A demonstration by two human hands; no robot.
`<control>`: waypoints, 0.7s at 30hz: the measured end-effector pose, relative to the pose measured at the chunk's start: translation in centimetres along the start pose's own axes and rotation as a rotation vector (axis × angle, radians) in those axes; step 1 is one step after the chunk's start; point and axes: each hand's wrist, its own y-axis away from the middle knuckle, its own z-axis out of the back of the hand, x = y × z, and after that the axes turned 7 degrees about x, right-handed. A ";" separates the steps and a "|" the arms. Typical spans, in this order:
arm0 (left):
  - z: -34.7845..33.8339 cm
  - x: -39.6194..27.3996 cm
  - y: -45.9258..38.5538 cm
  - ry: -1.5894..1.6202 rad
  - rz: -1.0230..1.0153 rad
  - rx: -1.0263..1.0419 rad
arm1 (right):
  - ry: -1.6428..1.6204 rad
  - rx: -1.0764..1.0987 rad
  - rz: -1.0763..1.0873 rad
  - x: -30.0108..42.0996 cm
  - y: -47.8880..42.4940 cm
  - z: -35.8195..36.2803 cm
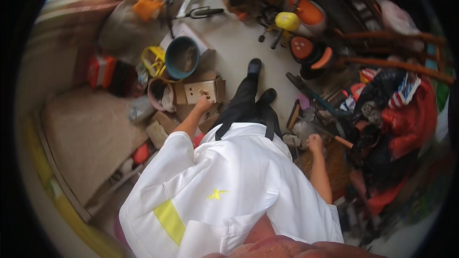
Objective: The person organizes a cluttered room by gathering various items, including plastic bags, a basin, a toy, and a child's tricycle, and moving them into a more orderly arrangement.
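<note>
My left hand is curled into a fist at my left side, with nothing visible in it. In the picture it overlaps the edge of an open cardboard box; I cannot tell whether it touches. On the other side, my right hand is also closed, with nothing seen in it. Nearest to it are a clear plastic bag and a tool's wooden handle, both apparently lower down. My legs in black trousers extend ahead, one dark shoe in front of the other.
Left of me stand a teal bucket, a pink bucket, a yellow bag and a brown-topped table. Ahead lie pale floor and a small bike. Wooden bars and heaped clothes crowd the right.
</note>
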 end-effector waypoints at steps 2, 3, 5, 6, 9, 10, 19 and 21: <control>-1.6 -1.1 5.3 0.146 0.036 0.049 | 0.141 0.039 0.043 -3.3 -0.8 1.6; -2.2 -2.3 8.3 0.229 0.054 0.013 | 0.170 0.053 0.026 -3.7 -1.4 2.2; -2.8 -4.4 14.1 0.382 0.095 -0.054 | 0.217 0.084 -0.021 -3.5 -2.3 2.8; -4.2 -0.5 13.1 0.473 0.091 -0.049 | 0.230 0.076 0.008 -4.0 -2.5 2.2; -5.1 1.1 12.7 0.390 0.040 -0.055 | 0.286 0.041 0.189 -7.2 -7.6 2.0; -5.4 1.5 12.9 0.427 0.026 -0.072 | 0.314 0.035 0.234 -6.1 -7.6 1.6; -4.9 5.0 14.6 0.734 0.088 -0.036 | 0.320 0.056 0.361 8.5 -1.2 -4.5; -4.7 6.0 14.2 0.695 0.094 0.017 | 0.354 0.038 0.323 8.0 -0.6 -5.0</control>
